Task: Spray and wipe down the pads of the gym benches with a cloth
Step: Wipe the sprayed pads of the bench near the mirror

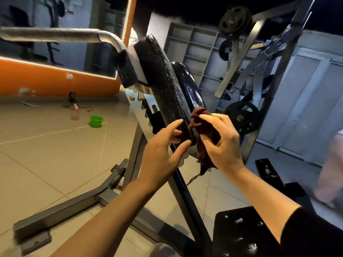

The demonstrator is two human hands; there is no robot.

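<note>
No text, label or number can be read anywhere (the weight plates [234, 21] are too blurred).

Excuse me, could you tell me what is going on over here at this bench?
A person is cleaning a gym bench. The right hand grips a dark red cloth against the lower end of the tilted black pad, which glistens with droplets. The left hand is open, its fingers reaching toward the pad's edge. A spray bottle and a green bowl stand on the floor behind.
</note>
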